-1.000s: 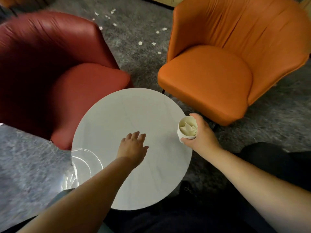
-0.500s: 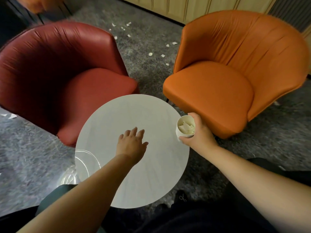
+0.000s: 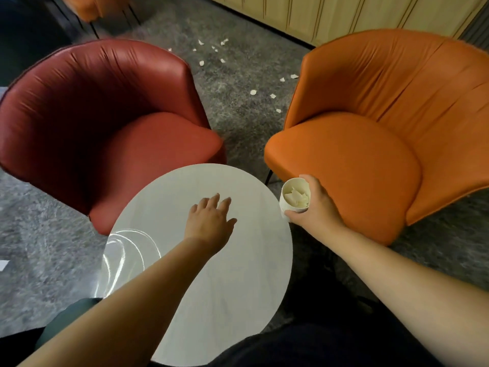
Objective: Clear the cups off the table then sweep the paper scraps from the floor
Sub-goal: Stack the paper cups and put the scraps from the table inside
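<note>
My right hand (image 3: 316, 207) grips a white paper cup (image 3: 294, 195) at the right edge of the round white table (image 3: 225, 287). Crumpled white paper fills the cup. My left hand (image 3: 210, 221) hovers over the middle of the tabletop with its fingers straight and spread, holding nothing. No other cup shows on the table. Several white paper scraps (image 3: 253, 92) lie scattered on the grey carpet between and behind the two armchairs.
A dark red armchair (image 3: 100, 123) stands at the left of the table and an orange armchair (image 3: 370, 133) at the right. A wood-panelled wall (image 3: 344, 14) runs along the back. One more paper scrap (image 3: 3, 264) lies at the far left edge.
The view has tilted up, so both chairs and the table sit lower in frame. My right hand with the cup has lifted slightly off the table's edge. My left hand stays over the tabletop.
</note>
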A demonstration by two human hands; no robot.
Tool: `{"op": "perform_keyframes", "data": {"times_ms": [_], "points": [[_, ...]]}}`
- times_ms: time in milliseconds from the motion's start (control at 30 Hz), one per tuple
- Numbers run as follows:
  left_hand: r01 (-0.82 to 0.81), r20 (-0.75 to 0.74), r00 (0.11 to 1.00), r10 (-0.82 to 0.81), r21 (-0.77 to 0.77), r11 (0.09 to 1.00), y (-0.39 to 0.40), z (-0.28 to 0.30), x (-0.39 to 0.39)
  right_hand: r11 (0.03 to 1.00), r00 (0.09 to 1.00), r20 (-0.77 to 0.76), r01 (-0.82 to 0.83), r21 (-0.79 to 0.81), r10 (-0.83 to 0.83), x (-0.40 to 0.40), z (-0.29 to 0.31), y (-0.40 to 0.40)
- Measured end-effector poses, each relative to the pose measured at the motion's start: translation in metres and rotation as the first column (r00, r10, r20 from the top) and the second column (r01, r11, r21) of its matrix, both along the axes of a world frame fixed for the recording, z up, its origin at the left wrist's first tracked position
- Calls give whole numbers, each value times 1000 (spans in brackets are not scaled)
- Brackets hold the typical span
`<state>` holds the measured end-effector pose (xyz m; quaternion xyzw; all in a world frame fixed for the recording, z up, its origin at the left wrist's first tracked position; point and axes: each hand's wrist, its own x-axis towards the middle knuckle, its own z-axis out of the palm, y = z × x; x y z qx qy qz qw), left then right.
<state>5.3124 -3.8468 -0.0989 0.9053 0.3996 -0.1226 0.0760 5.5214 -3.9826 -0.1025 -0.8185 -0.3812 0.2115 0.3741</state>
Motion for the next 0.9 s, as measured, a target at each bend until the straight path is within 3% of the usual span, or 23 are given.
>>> {"op": "perform_keyframes", "data": {"times_ms": [400,667,900], "points": [[-296,15,955,296,-12,955,44,-3,174,947,947,40,-318,-45,320,208,17,101],[-339,31,940,339,4,941,81,-2,213,924,924,-1,-381,-34,381,241,16,155],[-302,25,953,302,-4,953,131,-3,250,941,942,1,-336,-48,337,273,16,195]]}}
